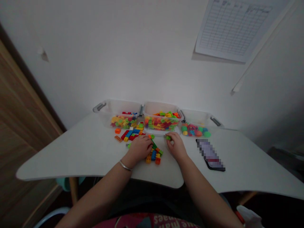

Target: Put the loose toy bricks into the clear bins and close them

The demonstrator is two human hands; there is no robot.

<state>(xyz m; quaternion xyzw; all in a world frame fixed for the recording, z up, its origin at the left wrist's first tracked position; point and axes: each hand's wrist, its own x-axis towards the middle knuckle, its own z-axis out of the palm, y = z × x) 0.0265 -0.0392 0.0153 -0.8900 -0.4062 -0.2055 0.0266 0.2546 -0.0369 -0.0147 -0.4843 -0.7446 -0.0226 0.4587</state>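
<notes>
My right hand [176, 146] pinches a small green toy brick [168, 137] in front of the middle box. My left hand [140, 147] rests over a cluster of joined toy bricks [154, 155] in blue, orange, red, yellow and green. Its fingertips curl at the cluster's upper left side, and the palm hides part of it; whether they grip it is hard to make out. Behind that hand lie loose red, blue and yellow bricks [136, 131]. An orange brick [117, 130] and a flat brown-orange brick [118, 138] sit farther left.
Three clear plastic boxes stand against the wall: a left box [123, 106] and a middle box [163, 108] with bricks, and a right box [194, 115] with rounded colourful pieces. A phone [211, 155] lies on the white table [71, 152] to the right.
</notes>
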